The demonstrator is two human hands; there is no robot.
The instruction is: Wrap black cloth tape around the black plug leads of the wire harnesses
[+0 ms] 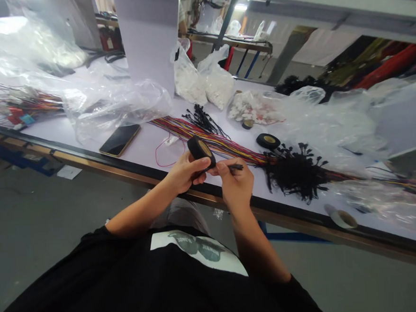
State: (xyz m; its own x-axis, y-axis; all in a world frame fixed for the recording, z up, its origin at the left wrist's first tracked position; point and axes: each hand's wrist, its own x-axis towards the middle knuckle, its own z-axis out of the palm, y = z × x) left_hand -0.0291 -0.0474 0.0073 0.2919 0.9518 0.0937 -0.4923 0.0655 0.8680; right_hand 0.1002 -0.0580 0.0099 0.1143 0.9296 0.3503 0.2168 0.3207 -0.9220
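Cluttered workbench [147,150], hands at its front edge, left hand [185,173] gripping tape roll [201,150], right hand [235,181] fingers pinching black wire [236,167]

black tape roll [201,150], multicoloured wires [206,134]

Bare white table strip [147,150] lower centre is passable, between the black flat smartphone [120,139] and the bundle of multicoloured wires [206,134]. Right blocked: heap of black connectors [294,173], crumpled clear plastic bags [348,127] (more bags upper left).
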